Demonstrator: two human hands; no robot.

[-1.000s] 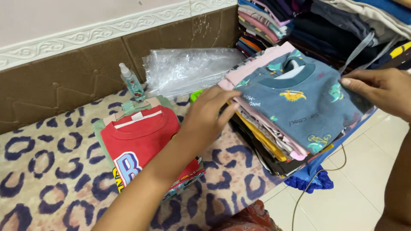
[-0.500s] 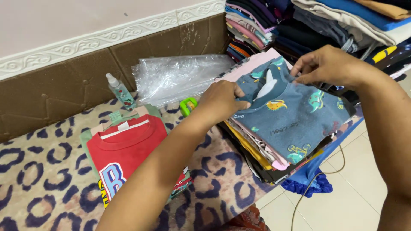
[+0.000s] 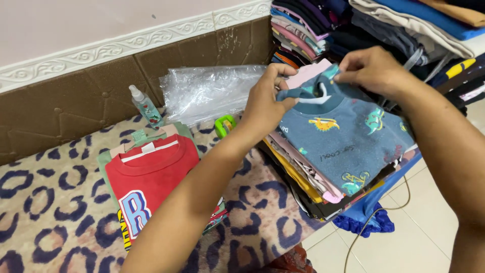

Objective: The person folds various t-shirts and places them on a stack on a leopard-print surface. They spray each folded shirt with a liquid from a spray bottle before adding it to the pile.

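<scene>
Soft knit cotton, blue-grey w/ dinosaur print: the folded shirt [image 3: 343,136] lies on top of a leaning stack of folded garments [image 3: 313,187] at the mat's right edge, partly overhanging the tiled floor [image 3: 404,247].

Hands: left hand [image 3: 265,103] pinches the shirt's collar at its left end, thumb under, fingers over. Right hand [image 3: 374,71] pinches the same collar edge at the right end. Both hands are closed on the fabric, set apart across the neckline; collar is lifted slightly off the stack.

Handling, est.: light, limp, no stiffness; will sag and unfold if lifted by one point. Not fragile, not slippery. Best grip pts are the two collar/shoulder corners, as held now, or flat support under the fold.

Nearby: red shirt [image 3: 146,187] w/ large letter print on a second, lower pile to the left on the leopard-print mat [image 3: 45,212]; clear plastic bags [image 3: 207,93] against the wall; small spray bottle [image 3: 145,106]; green tape dispenser [image 3: 225,125]; more stacked clothing [image 3: 313,30] behind.
</scene>
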